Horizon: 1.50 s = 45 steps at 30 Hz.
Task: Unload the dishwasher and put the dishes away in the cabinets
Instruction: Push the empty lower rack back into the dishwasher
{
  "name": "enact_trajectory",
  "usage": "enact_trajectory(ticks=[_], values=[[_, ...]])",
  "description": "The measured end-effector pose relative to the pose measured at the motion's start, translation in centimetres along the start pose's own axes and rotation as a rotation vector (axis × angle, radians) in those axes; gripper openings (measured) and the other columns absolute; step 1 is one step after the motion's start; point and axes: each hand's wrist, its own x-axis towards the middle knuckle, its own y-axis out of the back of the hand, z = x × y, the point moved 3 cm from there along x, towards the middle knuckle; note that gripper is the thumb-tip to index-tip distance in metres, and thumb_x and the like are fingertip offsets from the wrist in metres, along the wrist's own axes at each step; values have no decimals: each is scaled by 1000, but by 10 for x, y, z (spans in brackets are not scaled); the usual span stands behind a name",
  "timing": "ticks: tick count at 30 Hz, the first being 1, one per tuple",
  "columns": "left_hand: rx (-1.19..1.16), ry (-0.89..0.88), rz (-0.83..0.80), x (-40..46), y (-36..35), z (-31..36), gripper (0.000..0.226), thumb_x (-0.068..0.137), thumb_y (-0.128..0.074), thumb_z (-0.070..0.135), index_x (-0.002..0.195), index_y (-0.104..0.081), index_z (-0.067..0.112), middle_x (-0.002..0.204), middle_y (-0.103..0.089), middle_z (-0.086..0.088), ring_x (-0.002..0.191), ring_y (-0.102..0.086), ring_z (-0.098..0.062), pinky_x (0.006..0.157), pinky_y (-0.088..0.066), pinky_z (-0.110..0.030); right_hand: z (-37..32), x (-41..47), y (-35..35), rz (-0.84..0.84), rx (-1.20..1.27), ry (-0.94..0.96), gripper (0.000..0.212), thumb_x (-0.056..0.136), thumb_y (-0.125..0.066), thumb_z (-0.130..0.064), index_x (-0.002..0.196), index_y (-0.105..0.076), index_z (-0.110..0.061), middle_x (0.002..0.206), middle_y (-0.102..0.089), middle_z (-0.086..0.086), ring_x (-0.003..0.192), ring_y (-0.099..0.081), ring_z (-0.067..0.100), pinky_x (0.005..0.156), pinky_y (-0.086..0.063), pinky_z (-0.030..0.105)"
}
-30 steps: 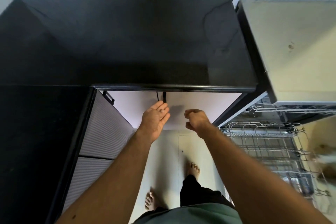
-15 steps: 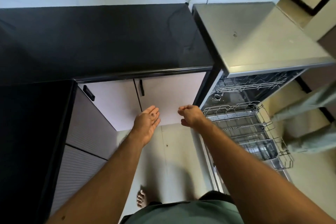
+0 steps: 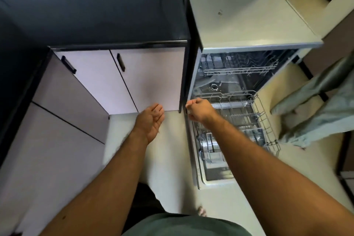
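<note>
The dishwasher (image 3: pixel 249 15) stands open at the right, its door lowered to the floor. Its lower wire rack (image 3: pixel 266 120) is pulled out over the door, and the upper rack (image 3: pixel 239 70) sits inside; I see no dishes in either. My left hand (image 3: pixel 151 122) hovers with straight fingers, palm turned right, in front of the pale cabinet doors (image 3: pixel 153 82), which are closed. My right hand (image 3: pixel 200 109) is curled into a loose fist with nothing in it, at the near left corner of the lower rack.
A black countertop (image 3: pixel 92 13) runs over the cabinets and round the left corner. Black handles (image 3: pixel 120 62) sit on the doors. Another person's legs in grey-green trousers (image 3: pixel 316 101) stand right of the dishwasher. Pale floor lies below.
My view has swung right and back, bringing the open dishwasher and the closed cabinet doors into full view. Both hands kept their poses and drifted toward the dishwasher.
</note>
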Motion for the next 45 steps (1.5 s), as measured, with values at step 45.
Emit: enact_trajectory(ticks=[45], values=[[211, 254, 97, 1, -231, -323, 55, 93, -36, -15, 143, -44, 7, 145, -48, -14, 132, -49, -29, 106, -44, -35, 250, 49, 343, 33, 290, -403, 32, 93, -52, 10, 114, -64, -11, 107, -67, 10, 94, -69, 21, 89, -58, 40]])
